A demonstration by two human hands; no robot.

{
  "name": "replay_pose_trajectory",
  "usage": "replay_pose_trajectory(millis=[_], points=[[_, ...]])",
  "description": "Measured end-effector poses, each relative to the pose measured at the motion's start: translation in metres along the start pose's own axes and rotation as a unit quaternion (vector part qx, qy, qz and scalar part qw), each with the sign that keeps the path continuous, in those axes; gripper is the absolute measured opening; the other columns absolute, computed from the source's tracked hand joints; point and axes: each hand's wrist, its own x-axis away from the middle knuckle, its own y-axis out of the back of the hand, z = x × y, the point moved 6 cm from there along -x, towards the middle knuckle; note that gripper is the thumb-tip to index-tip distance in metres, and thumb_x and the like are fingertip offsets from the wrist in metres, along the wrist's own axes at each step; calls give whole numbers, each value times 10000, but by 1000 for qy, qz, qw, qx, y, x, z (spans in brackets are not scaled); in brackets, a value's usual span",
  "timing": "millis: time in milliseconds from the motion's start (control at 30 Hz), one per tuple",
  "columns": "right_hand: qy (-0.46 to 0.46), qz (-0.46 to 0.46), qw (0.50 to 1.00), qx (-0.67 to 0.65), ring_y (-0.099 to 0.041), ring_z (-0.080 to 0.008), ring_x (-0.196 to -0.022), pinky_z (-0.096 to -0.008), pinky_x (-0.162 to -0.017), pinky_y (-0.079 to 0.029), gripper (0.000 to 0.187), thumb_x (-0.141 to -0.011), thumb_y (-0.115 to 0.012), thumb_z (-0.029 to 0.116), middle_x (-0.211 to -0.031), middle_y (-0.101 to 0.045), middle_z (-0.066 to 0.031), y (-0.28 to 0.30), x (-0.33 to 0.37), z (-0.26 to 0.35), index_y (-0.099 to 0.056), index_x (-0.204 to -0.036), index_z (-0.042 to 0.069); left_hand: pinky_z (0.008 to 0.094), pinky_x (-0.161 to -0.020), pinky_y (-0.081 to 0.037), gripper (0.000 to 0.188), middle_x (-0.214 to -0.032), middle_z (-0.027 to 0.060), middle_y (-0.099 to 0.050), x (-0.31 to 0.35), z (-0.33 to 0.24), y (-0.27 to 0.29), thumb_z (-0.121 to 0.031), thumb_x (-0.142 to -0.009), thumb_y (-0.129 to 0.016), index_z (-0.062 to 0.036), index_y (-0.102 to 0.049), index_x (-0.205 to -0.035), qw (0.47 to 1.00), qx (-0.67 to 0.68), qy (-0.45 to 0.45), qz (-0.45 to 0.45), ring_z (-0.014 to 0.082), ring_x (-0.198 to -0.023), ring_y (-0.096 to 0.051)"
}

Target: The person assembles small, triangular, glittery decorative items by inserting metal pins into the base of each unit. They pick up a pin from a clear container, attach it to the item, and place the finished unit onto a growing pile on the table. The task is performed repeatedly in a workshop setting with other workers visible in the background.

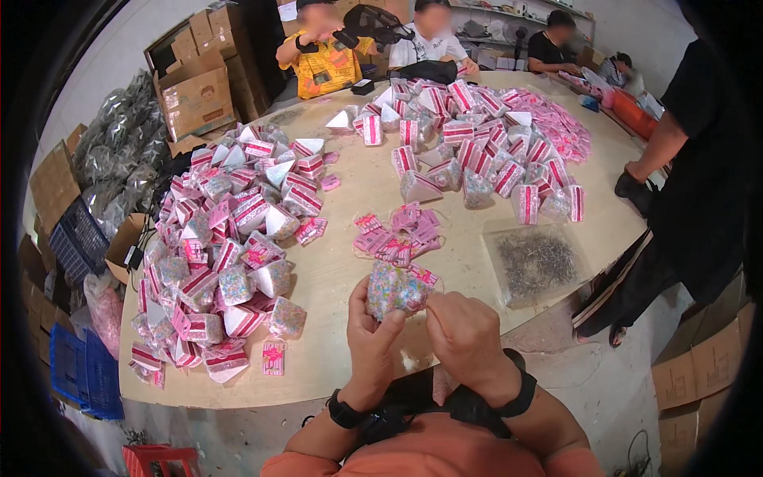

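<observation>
My left hand (369, 343) is wrapped around a wedge-shaped piece like a toy cake slice (395, 288), its top covered in multicoloured speckles. The fingers of my right hand (469, 338) are closed in a pinch at the right corner of that slice; what lies between them is too small to make out. Just beyond my hands lies a small heap of pink printed hang tags (397, 235) with thin loops. A single pink tag (273, 358) rests on the table to the left.
Big heaps of cake slices (246, 211) cover the left and far right of the table (350, 183). A clear tray (524, 301) of small dark pieces sits right. Several people are around the table, one standing (707, 159) at right. Blue crates (83, 370) and cartons stand left.
</observation>
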Motion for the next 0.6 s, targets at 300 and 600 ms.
replay_pose_trajectory(millis=[300,600], points=[[-2,3,1000,-20,-547,-289,-594,-366,-526,-428,113,-708,-585,-2,-688,-551,-120,-2,1,-1,-567,-819,12,327,-928,-401,525,-1127,120,-501,3,13,-1,-70,-775,-599,22,-323,-1212,995,44,92,20,189,-1029,-519],[-24,8,998,-55,-554,-300,-608,-375,-542,-440,90,-714,-584,-2,-685,-552,-129,2,-4,-1,-569,-802,10,353,-919,-426,447,-1108,114,-512,4,21,-1,-115,-798,-586,-2,-361,-1167,977,159,138,24,198,-1032,-526]])
